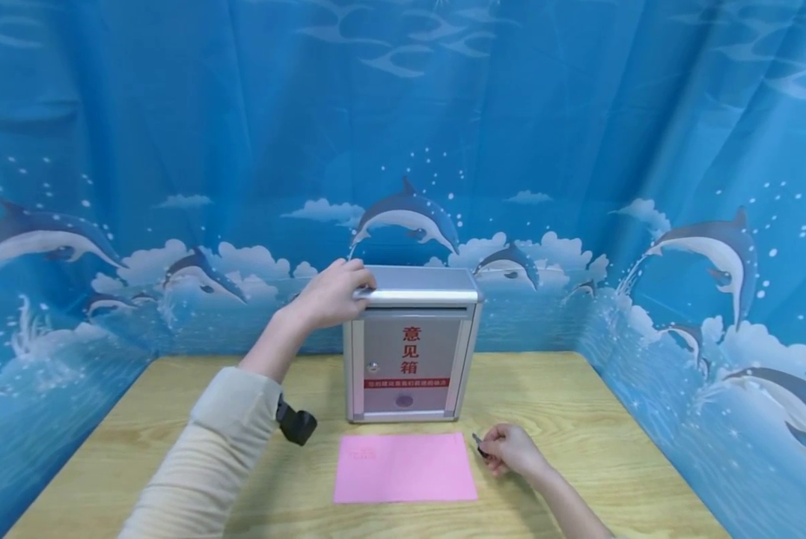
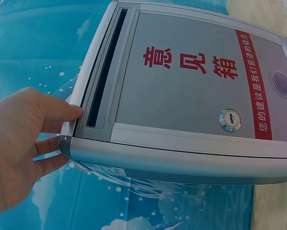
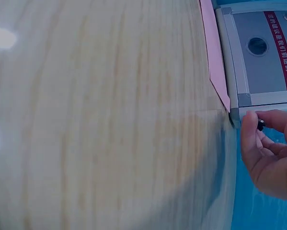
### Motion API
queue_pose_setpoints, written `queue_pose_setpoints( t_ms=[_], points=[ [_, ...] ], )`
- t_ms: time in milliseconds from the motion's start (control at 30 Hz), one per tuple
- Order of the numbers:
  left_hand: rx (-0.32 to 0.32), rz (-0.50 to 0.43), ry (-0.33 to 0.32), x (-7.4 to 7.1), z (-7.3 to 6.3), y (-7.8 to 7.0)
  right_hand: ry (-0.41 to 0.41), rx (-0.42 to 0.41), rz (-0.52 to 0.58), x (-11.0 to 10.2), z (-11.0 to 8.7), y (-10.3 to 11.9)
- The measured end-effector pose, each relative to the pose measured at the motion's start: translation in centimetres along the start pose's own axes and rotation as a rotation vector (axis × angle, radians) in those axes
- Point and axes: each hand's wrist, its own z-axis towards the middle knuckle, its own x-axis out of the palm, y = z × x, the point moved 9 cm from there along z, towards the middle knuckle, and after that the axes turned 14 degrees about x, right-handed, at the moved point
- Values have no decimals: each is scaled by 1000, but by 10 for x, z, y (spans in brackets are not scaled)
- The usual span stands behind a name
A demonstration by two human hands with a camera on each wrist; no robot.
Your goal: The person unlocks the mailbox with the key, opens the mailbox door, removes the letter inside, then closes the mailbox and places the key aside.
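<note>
A silver-grey metal suggestion box (image 1: 411,344) with red characters stands upright on the table. My left hand (image 1: 335,292) grips its top left corner. In the left wrist view, the thumb (image 2: 71,112) lies at the front edge beside the dark slot (image 2: 107,67), with other fingers around the corner. A round keyhole lock (image 2: 229,120) sits on the door. Between thumb and fingertips, my right hand (image 1: 510,449) pinches a small key (image 1: 479,443) with a black head, its metal blade pointing toward the box. A pink envelope (image 1: 405,468) lies flat in front of the box.
The light wood-grain table (image 1: 551,389) bears the box and envelope. Around it hangs a blue curtain (image 1: 295,135) printed with dolphins, close behind the box. A black wrist device (image 1: 297,425) hangs from my left sleeve.
</note>
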Motion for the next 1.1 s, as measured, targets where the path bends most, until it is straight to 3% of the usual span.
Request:
queue_pose_setpoints(
  t_ms=[267,667,900,1100],
  points=[
    [14,-3,-5,-1,0,0,-122,21,-126,-3,2,-6],
    [20,4,-1,-1,0,-1,-94,-1,-310,8,3,-9],
    [11,5,-4,-1,0,-1,-133,-66,-451,10,-1,-1],
    [12,0,-12,-1,-1,-1,-165,-85,-495,9,-2,-1]
  ],
)
